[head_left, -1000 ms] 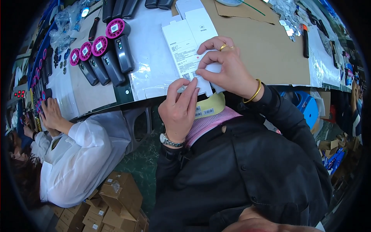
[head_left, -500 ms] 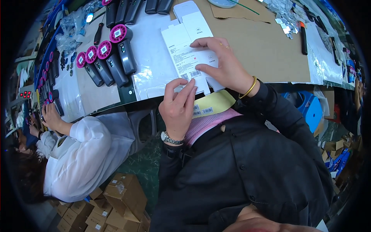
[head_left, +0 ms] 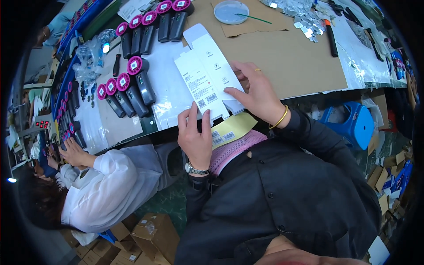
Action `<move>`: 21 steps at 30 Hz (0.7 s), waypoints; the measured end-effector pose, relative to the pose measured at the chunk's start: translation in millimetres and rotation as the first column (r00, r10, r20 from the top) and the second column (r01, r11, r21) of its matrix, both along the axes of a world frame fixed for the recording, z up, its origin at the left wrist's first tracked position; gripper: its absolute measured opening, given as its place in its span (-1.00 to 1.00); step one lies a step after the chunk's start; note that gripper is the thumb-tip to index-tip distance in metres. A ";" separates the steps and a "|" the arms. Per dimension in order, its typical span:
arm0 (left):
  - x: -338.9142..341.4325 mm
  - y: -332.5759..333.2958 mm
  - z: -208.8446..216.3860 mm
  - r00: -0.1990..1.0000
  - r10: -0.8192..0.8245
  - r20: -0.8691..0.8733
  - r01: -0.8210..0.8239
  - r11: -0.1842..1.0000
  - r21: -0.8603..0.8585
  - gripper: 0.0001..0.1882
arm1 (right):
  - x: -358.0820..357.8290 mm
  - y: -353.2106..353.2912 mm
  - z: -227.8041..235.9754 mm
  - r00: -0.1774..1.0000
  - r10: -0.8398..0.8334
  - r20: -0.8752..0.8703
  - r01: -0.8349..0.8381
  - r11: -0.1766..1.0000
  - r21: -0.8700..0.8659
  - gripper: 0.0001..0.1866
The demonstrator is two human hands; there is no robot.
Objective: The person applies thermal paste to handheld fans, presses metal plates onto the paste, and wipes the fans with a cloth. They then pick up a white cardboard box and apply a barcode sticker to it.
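A flat, unfolded white carton [head_left: 201,86] with printed text and barcodes lies at the table's front edge. My right hand [head_left: 259,93] is at its right edge, thumb on the printed face and fingers curled along the side. At the lower left corner is my left hand [head_left: 194,140], fingers apart, its index tip touching the carton near a barcode. Just below the carton, a yellow sheet of barcode labels [head_left: 236,129] rests by my lap, partly covered by my left hand.
Grey handheld devices with magenta round ends [head_left: 143,86] stand in rows at left. A screwdriver [head_left: 116,65] lies beyond them. Further back are a round clear dish [head_left: 231,12] and an orange-and-black tool [head_left: 330,39]. A person in white [head_left: 115,190] works at left; a blue stool [head_left: 360,126] stands right.
My left thumb and fingers have spread apart from a pinch. My right hand has drawn to the carton's right edge. The whole view has shifted slightly.
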State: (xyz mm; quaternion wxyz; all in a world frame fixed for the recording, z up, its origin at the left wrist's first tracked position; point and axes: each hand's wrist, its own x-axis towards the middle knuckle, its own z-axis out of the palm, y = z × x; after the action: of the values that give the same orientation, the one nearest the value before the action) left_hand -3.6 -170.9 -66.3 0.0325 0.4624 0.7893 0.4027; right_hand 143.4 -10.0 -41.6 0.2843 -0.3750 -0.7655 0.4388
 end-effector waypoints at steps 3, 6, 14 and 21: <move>3.8 3.6 3.8 1.000 -0.014 0.002 0.014 1.000 -0.001 -0.58 | 10.6 1.9 -3.0 1.000 0.006 -0.001 -0.006 0.990 0.142 -0.46; 6.3 4.5 4.0 1.000 -0.003 -0.026 0.003 1.000 -0.006 -0.58 | 12.9 -3.2 -5.0 0.998 0.028 -0.055 -0.017 0.981 0.192 -0.47; 5.4 2.5 1.8 1.000 -0.011 0.005 0.011 1.000 0.023 -0.58 | 14.5 -2.2 -4.9 0.906 0.007 -0.423 -0.213 0.871 -0.442 -0.48; 1.7 -9.5 13.2 0.840 -0.038 0.542 -0.038 0.991 0.129 -0.64 | 28.1 0.2 6.7 0.891 0.044 -0.452 -0.275 0.844 -0.461 -0.46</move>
State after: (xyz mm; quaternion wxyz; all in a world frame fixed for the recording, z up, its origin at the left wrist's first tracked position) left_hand -1.9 -180.4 -53.1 0.2234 0.3306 0.7187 0.5695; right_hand 171.5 -9.8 -34.9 0.2950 -0.2660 -0.5693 0.7198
